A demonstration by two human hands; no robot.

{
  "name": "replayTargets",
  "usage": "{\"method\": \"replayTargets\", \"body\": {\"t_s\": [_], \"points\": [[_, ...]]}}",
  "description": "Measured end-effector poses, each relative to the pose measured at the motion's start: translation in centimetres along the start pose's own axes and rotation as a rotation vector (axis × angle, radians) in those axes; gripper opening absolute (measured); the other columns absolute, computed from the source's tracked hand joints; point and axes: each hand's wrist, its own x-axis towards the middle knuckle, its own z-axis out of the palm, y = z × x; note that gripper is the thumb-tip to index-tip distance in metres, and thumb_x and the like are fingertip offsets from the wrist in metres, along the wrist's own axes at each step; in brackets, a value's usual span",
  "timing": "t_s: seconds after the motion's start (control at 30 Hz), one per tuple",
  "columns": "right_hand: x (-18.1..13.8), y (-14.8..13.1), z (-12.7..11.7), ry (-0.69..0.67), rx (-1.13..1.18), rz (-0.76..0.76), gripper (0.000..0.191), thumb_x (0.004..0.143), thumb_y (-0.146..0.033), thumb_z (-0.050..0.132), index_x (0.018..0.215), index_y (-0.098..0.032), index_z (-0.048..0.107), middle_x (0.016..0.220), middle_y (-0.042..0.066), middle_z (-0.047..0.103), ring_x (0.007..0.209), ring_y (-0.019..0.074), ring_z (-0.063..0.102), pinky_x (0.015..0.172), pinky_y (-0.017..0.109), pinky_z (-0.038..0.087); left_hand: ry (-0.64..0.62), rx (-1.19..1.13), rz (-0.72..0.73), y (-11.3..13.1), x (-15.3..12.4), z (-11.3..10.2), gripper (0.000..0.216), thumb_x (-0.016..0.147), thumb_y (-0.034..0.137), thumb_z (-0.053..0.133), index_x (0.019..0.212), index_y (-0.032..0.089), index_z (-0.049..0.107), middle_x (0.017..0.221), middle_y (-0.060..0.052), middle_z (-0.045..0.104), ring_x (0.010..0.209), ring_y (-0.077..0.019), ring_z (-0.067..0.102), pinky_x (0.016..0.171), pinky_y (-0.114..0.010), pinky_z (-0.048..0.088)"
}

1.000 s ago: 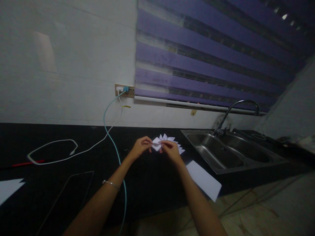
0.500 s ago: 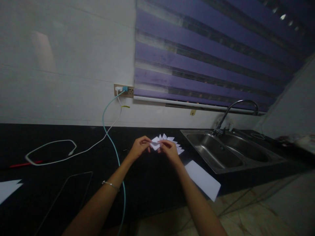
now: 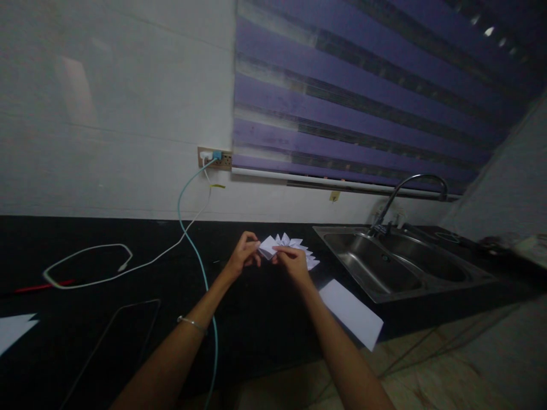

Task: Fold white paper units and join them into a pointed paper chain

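Observation:
Between my two hands, above the dark counter, is a small folded piece of white paper (image 3: pixel 268 246). My right hand (image 3: pixel 292 262) pinches its right edge between thumb and finger. At its left corner, the fingertips of my left hand (image 3: pixel 244 254) are closed on the paper, with the other fingers curled. Just behind my right hand lies a fan of pointed white folded papers (image 3: pixel 294 242), partly hidden by that hand. A larger white sheet (image 3: pixel 352 313) rests to the right of my right forearm, near the counter's front edge.
A double steel sink (image 3: pixel 371 262) with a curved faucet (image 3: pixel 393 199) is set in the counter at right. Teal (image 3: pixel 197 250) and white (image 3: pixel 171 246) cables run from the wall outlet (image 3: pixel 215 158). At left lie a dark flat device (image 3: pixel 115 347), a red pen-like item (image 3: pixel 45 286) and white sheets (image 3: pixel 15 330).
The small folded paper has turned and shows a broader face. My left fingers have shifted slightly left, toward its corner. My right hand keeps its pinch.

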Motion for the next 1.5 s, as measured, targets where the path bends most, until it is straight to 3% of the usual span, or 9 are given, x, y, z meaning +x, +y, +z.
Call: {"method": "replayTargets", "body": {"t_s": [0.1, 0.23, 0.47, 0.73, 0.97, 1.17, 1.5], "points": [[0.0, 0.1, 0.1, -0.008, -0.019, -0.023, 0.023, 0.071, -0.025, 0.06, 0.087, -0.017, 0.074, 0.065, 0.003, 0.069, 0.058, 0.0155, 0.063, 0.058, 0.027, 0.051, -0.087, 0.088, -0.11, -0.4, 0.1, 0.5, 0.04, 0.084, 0.055, 0.047, 0.094, 0.016, 0.051, 0.063, 0.0, 0.063, 0.038, -0.0089, 0.055, 0.033, -0.015, 0.021], [-0.1, 0.2, 0.2, -0.036, -0.067, -0.057, 0.02, 0.072, -0.021, 0.059, 0.084, -0.018, 0.075, 0.063, 0.003, 0.069, 0.058, 0.0157, 0.064, 0.058, 0.027, 0.05, -0.241, 0.197, -0.138, -0.1, -0.3, 0.7, 0.049, 0.086, 0.055, 0.044, 0.077, 0.01, 0.06, 0.052, -0.001, 0.058, 0.037, -0.0083, 0.052, 0.037, -0.017, 0.029], [-0.3, -0.3, 0.2, -0.047, -0.098, -0.067, 0.02, 0.071, -0.018, 0.056, 0.081, -0.017, 0.074, 0.063, 0.003, 0.068, 0.058, 0.0153, 0.063, 0.057, 0.026, 0.05, -0.252, 0.398, -0.115, 1.8, -1.4, 0.5, 0.051, 0.086, 0.055, 0.045, 0.066, 0.01, 0.061, 0.05, -0.003, 0.058, 0.04, -0.0097, 0.052, 0.043, -0.019, 0.036], [-0.5, -0.9, 0.3, -0.102, 0.185, 0.068, 0.027, 0.077, -0.034, 0.06, 0.101, -0.023, 0.054, 0.067, -0.002, 0.063, 0.057, 0.0135, 0.062, 0.056, 0.025, 0.051, -0.277, 0.422, -0.066, 1.2, -1.1, 0.7, 0.053, 0.088, 0.053, 0.041, 0.062, 0.012, 0.061, 0.047, -0.002, 0.058, 0.042, -0.0106, 0.053, 0.048, -0.02, 0.04], [-0.4, -0.7, 0.4, -0.145, -0.033, 0.036, 0.028, 0.072, -0.04, 0.069, 0.082, -0.014, 0.067, 0.071, 0.003, 0.065, 0.062, 0.0136, 0.059, 0.057, 0.023, 0.046, -0.291, 0.414, -0.076, 1.2, -1.3, 0.9, 0.051, 0.087, 0.052, 0.043, 0.059, 0.013, 0.059, 0.046, -0.001, 0.057, 0.041, -0.0098, 0.052, 0.045, -0.019, 0.036], [-0.2, -0.2, 0.3, -0.096, -0.118, 0.013, 0.029, 0.072, -0.041, 0.068, 0.074, -0.013, 0.069, 0.055, 0.0, 0.058, 0.05, 0.0108, 0.051, 0.047, 0.021, 0.039, -0.317, 0.413, -0.075, 1.0, -1.2, 0.8, 0.051, 0.088, 0.052, 0.041, 0.066, 0.011, 0.062, 0.046, -0.001, 0.056, 0.039, -0.0091, 0.05, 0.043, -0.018, 0.036], [-0.2, 0.0, 0.3, -0.114, -0.036, 0.028, 0.026, 0.07, -0.039, 0.07, 0.076, -0.014, 0.067, 0.061, 0.001, 0.062, 0.051, 0.0112, 0.054, 0.048, 0.021, 0.041, -0.368, 0.326, -0.075, 0.6, -1.2, 0.6, 0.055, 0.087, 0.057, 0.04, 0.067, 0.011, 0.062, 0.05, -0.004, 0.06, 0.043, -0.0105, 0.054, 0.046, -0.019, 0.037]]}}
